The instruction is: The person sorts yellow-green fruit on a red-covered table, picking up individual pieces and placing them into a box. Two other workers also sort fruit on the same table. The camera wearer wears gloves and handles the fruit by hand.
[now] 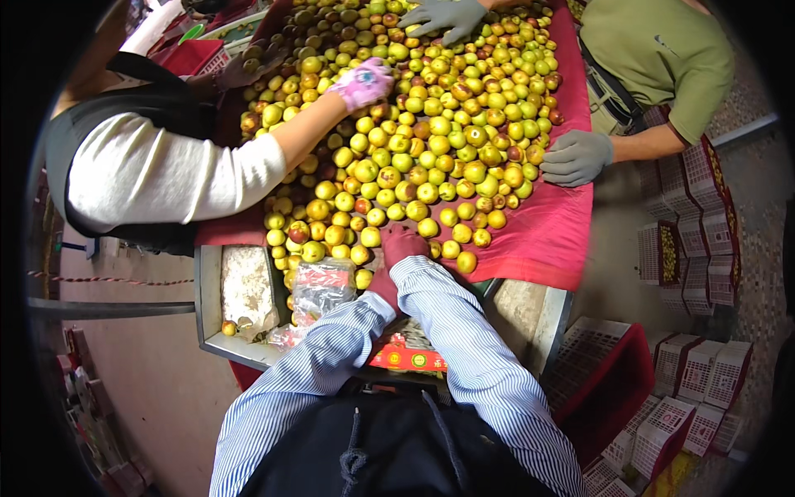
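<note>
A broad heap of fresh jujubes [428, 158], yellow-green with reddish patches, covers the table before me. My right hand [404, 244], in a maroon glove, is at the near edge of the heap with jujubes close around its fingers. Just below it, my left hand [384, 287], also in maroon, is partly hidden by my right forearm. Whether either hand grips a fruit cannot be seen. A clear plastic bag [324, 287] lies to the left of my hands. Under my forearms is a red printed package [407, 358] bearing writing.
Red cloth [559, 233] drapes the table. From the left, a co-worker's pink glove [363, 84] reaches into the fruit; another person's grey gloves [577, 158] are at the right and far side. A red-lined crate [599, 373] and stacked white crates [689, 230] stand at the right.
</note>
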The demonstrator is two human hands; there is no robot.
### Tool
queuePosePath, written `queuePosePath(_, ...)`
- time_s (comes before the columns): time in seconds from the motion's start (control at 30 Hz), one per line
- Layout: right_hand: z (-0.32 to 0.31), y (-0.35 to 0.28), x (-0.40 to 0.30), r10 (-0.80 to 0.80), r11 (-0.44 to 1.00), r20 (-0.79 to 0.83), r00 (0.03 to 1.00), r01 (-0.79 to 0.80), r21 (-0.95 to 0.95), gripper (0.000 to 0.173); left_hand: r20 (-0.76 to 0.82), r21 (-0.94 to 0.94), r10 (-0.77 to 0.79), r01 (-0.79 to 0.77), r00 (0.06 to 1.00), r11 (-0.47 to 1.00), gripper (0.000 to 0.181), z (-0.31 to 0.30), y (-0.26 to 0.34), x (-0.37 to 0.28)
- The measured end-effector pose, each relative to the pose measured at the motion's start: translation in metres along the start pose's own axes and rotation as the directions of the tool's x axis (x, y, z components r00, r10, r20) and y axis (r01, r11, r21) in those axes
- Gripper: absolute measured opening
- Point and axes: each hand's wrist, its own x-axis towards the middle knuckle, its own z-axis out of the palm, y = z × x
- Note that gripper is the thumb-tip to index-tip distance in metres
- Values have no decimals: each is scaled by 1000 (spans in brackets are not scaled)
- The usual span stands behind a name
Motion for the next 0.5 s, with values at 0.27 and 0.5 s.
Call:
queuePosePath(0.27,9,100,-92,243,825,-597,765,162,542,47,280,339,164,-258,946,905,33,-37,39,0)
queuePosePath(0.5,28,133,-38,411,783,-456,789,-50,620,49,134,195,25,-51,991,980,58,-15,60,9)
